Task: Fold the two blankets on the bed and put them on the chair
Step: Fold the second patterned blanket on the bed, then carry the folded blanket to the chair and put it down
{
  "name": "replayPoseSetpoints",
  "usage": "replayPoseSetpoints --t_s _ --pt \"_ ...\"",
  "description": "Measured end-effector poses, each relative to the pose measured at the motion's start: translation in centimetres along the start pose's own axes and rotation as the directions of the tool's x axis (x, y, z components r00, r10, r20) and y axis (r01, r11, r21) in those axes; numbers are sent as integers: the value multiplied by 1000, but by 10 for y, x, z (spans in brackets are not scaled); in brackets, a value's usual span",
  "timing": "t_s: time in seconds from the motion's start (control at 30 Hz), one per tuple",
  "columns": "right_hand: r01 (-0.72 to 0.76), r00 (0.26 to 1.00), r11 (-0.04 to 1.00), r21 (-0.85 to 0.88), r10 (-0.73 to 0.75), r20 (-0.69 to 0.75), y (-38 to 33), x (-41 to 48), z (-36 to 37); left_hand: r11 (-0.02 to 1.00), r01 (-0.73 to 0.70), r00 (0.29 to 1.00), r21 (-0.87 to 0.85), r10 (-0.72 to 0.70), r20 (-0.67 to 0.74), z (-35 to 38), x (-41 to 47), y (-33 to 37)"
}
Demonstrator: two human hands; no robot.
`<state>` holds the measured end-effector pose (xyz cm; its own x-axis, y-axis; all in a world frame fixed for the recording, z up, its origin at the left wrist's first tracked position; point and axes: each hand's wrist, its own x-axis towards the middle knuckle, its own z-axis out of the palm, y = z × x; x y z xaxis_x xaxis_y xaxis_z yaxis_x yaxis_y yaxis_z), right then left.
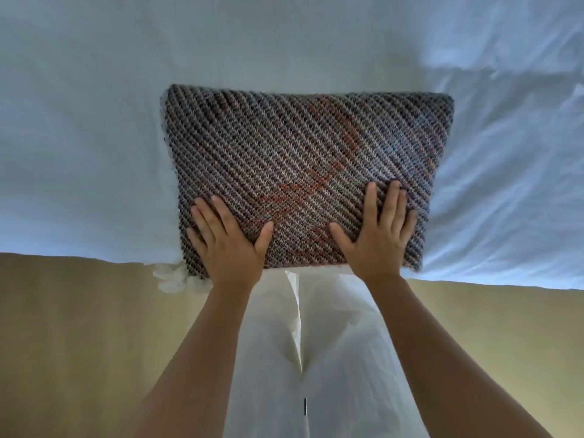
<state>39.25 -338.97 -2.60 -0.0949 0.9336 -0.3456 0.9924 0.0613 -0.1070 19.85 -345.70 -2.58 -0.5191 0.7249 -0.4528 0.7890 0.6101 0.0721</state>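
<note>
I am looking down on a wide bed [94,137] stretching away beyond both hands, its pale blue-white sheet lying smooth ahead of the left hand and bunching into soft creases out past the right hand. Behind the wrists, a matte tan floor [63,343] is running along either side of the forearms, and between the arms I am seeing loose white crinkled cloth [331,358] hanging on the person's legs. Directly under the palms, the blanket [300,147] is sitting folded into a thick, roughly rectangular pad at the near edge of the bed, a chunky knit of diagonal grey, cream and dark ribs with rust-orange patches showing between the two hands. The left hand [227,241] is pressing flat on the near left corner, fingers straight and spread, thumb splayed inward. The right hand [376,235] is lying flat on the near right part, fingers straight and close together, thumb out. Just outside the left wrist, a small fluffy white tuft [170,278] is poking out from beneath the knit.
</note>
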Motion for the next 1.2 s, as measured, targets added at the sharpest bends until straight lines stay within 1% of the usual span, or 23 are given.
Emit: replayPoseSetpoints --t_s 0.07,0.13,0.2,0.27,0.3,0.33,0.4,0.47,0.53,0.6,0.7,0.8,0.87,0.93,1.03,1.1,1.2 --pt "-153 987 981 122 158 -37 2 9 -9 996 72 997 -48 -72 10 -7 7 -2" --pt "-304 948 906 295 320 -7 -3 23 -19 974 160 987 -157 -157 31 -19 19 4" --pt "-356 930 853 382 365 49 -4 35 -28 923 214 976 -321 -213 39 -33 35 6" --pt "-398 910 794 460 405 88 2 42 -33 828 234 968 -510 -246 45 -50 54 0" --pt "-428 893 747 509 437 110 6 44 -36 782 259 962 -567 -259 83 -56 61 -6" --pt "-457 875 701 548 465 135 11 44 -38 755 296 955 -586 -258 150 -62 67 -12" --pt "-521 839 639 566 506 201 19 40 -42 752 328 940 -572 -199 277 -70 70 -23" --pt "-576 801 579 577 541 256 22 30 -43 739 339 923 -582 -141 359 -74 66 -29" --pt "-569 801 550 612 540 260 24 17 -44 708 362 905 -607 -111 411 -80 57 -30" --pt "-535 820 533 655 515 250 27 4 -51 697 344 913 -630 -90 399 -87 47 -29" --pt "-505 829 512 695 513 224 37 -27 -68 739 237 947 -630 -30 320 -100 24 -25" --pt "-502 800 463 730 569 190 47 -77 -88 790 76 968 -609 88 235 -106 -11 -11" --pt "-509 759 373 776 619 200 58 -124 -95 817 -34 962 -575 184 204 -105 -40 5" --pt "-508 683 249 825 700 209 76 -180 -98 812 -135 937 -568 291 193 -101 -73 25" --pt "-519 488 56 853 839 242 104 -280 -93 785 -319 850 -531 485 206 -91 -135 56" --pt "-509 339 -48 860 906 251 116 -351 -84 735 -459 760 -499 615 208 -84 -183 75" --pt "-398 110 -222 890 952 287 125 -457 -62 641 -585 591 -497 756 280 -69 -269 102"
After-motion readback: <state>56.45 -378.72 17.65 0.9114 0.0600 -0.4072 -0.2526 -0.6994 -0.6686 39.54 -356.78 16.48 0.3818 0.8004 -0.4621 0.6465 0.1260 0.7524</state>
